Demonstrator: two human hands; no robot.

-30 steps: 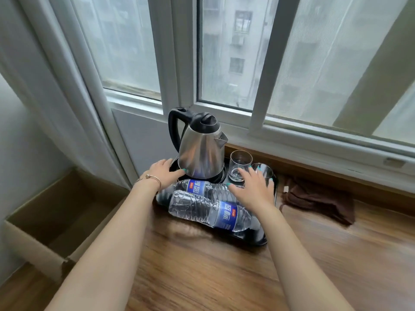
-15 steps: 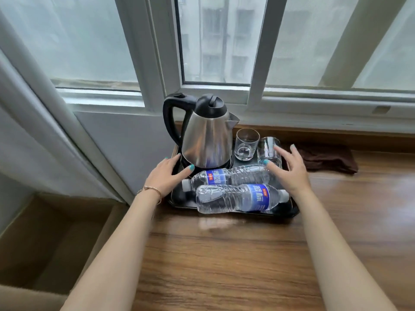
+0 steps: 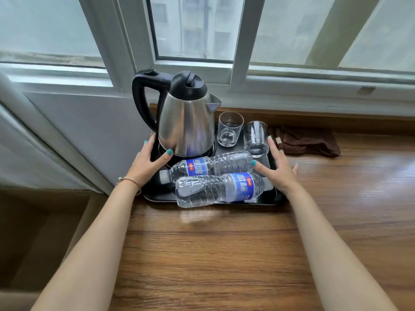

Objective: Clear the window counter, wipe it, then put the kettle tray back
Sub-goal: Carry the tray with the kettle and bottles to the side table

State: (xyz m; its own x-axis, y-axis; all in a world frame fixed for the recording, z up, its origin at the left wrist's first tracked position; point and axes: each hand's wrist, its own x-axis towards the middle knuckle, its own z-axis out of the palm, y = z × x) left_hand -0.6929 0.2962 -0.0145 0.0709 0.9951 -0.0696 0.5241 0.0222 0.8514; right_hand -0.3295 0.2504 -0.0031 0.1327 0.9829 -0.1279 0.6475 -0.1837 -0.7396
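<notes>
A person's left hand [image 3: 149,163] rests at the left edge of a black tray [image 3: 157,196], its grip spread with fingers straight along the rim and the thumb reaching in toward the base of a steel kettle [image 3: 186,126]; the right hand [image 3: 277,168] mirrors it at the tray's right edge, grip likewise spread, fingers extended and thumb pointing inward near the bottles, pinching nothing. The kettle, with black handle and lid, stands upright at the tray's rear left. Beside its spout stand two clear glasses, the left glass [image 3: 230,129] nearer the window and the right glass [image 3: 256,139] just beside the right hand's fingertips. Two plastic water bottles with blue labels lie on their sides across the front of the tray: the rear bottle [image 3: 206,167] with its cap to the left, the front bottle [image 3: 220,189] with its cap to the right and its base overhanging the tray's front rim. The tray sits on the wooden worktop [image 3: 213,254] at its back left corner, against the sill of a white-framed window [image 3: 240,41]. A dark brown cloth [image 3: 310,142] lies bunched on the worktop just right of the tray, close to the sill.
</notes>
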